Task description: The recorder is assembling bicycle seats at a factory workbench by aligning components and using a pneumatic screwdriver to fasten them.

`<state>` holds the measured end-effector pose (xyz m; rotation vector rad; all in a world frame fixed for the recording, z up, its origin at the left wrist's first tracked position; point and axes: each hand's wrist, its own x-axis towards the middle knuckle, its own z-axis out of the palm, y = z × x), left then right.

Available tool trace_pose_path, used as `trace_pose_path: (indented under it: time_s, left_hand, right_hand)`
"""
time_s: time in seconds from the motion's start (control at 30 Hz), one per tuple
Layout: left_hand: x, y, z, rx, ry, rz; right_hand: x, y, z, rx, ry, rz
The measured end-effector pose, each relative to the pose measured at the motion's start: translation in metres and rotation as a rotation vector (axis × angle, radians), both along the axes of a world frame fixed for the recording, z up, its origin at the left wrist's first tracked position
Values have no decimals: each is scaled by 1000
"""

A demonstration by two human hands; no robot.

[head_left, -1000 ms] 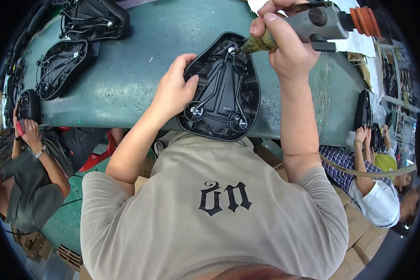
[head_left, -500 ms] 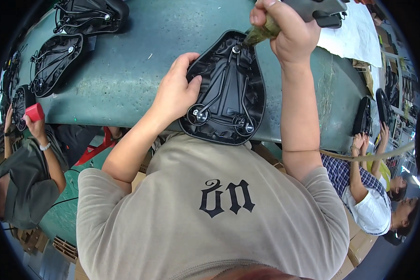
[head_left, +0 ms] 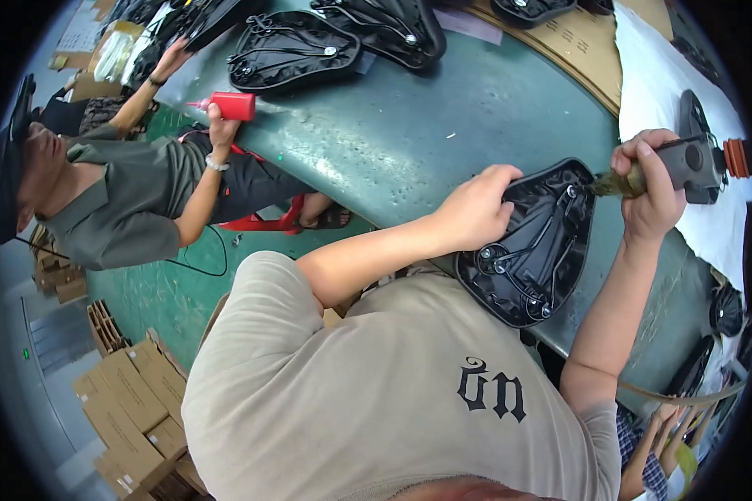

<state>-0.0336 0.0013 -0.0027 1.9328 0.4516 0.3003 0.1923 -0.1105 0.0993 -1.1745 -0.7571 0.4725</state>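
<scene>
A black bicycle saddle [head_left: 536,238] lies upside down at the table's near edge, its metal rails and bolts facing up. My left hand [head_left: 479,209] grips its left rim, thumb inside and fingers along the outer edge. In my right hand [head_left: 653,188] is a grey power screwdriver [head_left: 695,165], held around its tape-wrapped front. The driver's tip points left at the bolt on the saddle's narrow end. Whether it touches the bolt I cannot tell.
More upturned saddles [head_left: 297,52] lie along the far side of the green table [head_left: 376,125]. Cardboard [head_left: 560,54] and a white sheet [head_left: 664,79] cover its right part. To the left a co-worker holds a red bottle [head_left: 234,106]. Stacked boxes [head_left: 129,401] stand lower left.
The view has swung left, so the table and saddle appear farther right and lower. My left hand stays on the saddle's rim, and my right hand still holds the driver near its narrow end.
</scene>
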Motion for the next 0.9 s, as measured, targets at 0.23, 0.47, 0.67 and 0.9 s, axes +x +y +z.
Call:
trace_pose_path:
  time_s: [0.23,0.47,0.67,0.9]
  left_hand:
    - [-3,2,-1,20,55,41]
    - [-3,4,3,85,135,16]
    - [6,27,23,227,523,-234]
    - [-50,12,23,-343,400,251]
  right_hand:
    - [-3,6,1,25,7,78]
    - [9,-6,-10,8,-10,87]
    - [-18,-23,16,102,-101,14]
    - [-28,-106,55,355,-142,94]
